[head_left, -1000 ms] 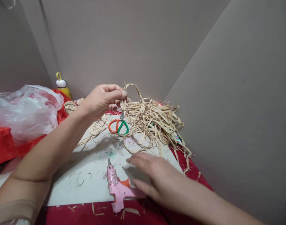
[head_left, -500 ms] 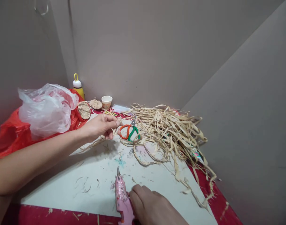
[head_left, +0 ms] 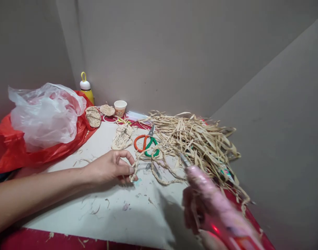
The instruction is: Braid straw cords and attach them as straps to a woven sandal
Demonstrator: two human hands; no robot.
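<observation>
Between the thumb and fingers of my left hand (head_left: 110, 168) is the end of a braided straw cord (head_left: 162, 181), which runs right in a loop toward the straw pile. My right hand (head_left: 194, 211) is wrapped round a pink hot glue gun (head_left: 213, 194), raised off the board and blurred by motion. Its metal nozzle points up and left, and a red light glows on its body. Beyond my left hand lie a flat coil of braided straw (head_left: 122, 136) and scissors (head_left: 146, 144) with one orange and one green handle loop.
A big heap of dry straw (head_left: 192, 135) spreads along the back right. At the back stand a paper cup (head_left: 120, 108), a yellow bottle (head_left: 86, 88) and round woven straw pieces (head_left: 93, 117). Red and clear plastic bags (head_left: 46, 118) fill the left. Grey walls enclose the table.
My right hand has lifted the glue gun off the board, up and to the right. My left hand has come nearer with the cord's end, uncovering the coil behind it.
</observation>
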